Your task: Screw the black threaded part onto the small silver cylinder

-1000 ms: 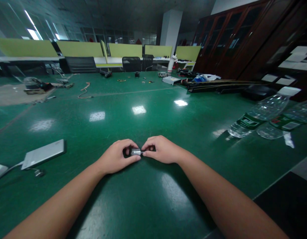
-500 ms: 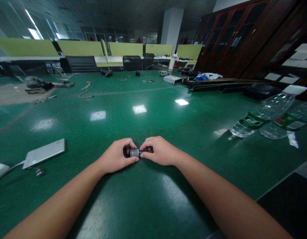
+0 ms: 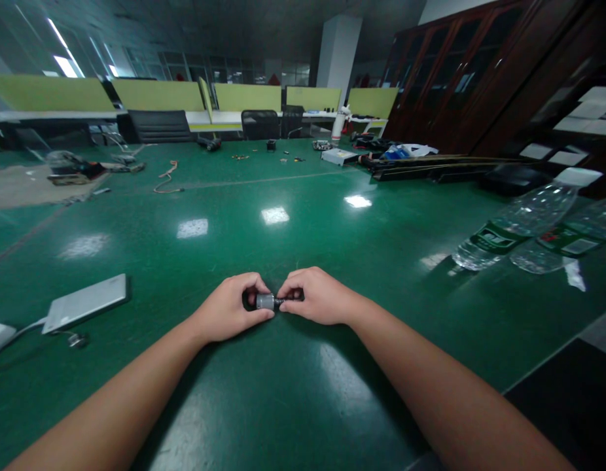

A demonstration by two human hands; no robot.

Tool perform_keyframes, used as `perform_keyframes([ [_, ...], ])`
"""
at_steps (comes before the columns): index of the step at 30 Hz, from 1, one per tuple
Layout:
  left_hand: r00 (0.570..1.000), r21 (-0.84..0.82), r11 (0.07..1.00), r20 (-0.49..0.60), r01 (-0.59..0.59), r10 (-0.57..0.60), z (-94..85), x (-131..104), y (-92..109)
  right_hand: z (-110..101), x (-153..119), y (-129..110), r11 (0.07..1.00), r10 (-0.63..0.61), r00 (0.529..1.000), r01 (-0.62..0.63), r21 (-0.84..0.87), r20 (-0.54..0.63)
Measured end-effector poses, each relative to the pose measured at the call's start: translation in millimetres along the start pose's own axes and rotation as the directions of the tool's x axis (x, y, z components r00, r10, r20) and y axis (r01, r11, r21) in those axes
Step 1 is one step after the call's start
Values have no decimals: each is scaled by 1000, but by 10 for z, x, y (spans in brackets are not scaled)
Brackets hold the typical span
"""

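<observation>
Just above the green tabletop, my left hand is closed around a small grey cylinder. From the right, my right hand pinches a thin dark part at the cylinder's right end. The two hands face each other with a narrow gap between their fingertips. The far end of the dark part is mostly hidden by the right fingers, and the cylinder's left end lies inside the left hand.
A grey flat box with a cable lies at the left, a small metal piece beside it. Two clear bottles stand at the right. Farther back are a cord, a white box and dark strips.
My right hand has shifted slightly to the right, and a little more of the dark part shows at the cylinder's end. The left hand looks the same.
</observation>
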State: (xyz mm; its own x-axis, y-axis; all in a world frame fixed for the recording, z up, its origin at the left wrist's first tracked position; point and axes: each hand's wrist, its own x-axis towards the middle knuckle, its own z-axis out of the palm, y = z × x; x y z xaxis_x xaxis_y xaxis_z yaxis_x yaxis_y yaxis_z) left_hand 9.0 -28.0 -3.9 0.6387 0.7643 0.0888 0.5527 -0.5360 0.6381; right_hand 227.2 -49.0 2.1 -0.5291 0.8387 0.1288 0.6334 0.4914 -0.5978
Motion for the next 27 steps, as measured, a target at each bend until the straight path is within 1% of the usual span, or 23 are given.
perform_keyframes([
  [10, 1000, 5, 1000, -3, -10, 10, 2, 0, -23, -38, -28, 24, 1000, -7, 999, 7, -18, 34],
  [27, 1000, 9, 1000, -4, -16, 16, -9, -7, -29, -125, -80, 87, 995, 90, 993, -94, 43, 79],
])
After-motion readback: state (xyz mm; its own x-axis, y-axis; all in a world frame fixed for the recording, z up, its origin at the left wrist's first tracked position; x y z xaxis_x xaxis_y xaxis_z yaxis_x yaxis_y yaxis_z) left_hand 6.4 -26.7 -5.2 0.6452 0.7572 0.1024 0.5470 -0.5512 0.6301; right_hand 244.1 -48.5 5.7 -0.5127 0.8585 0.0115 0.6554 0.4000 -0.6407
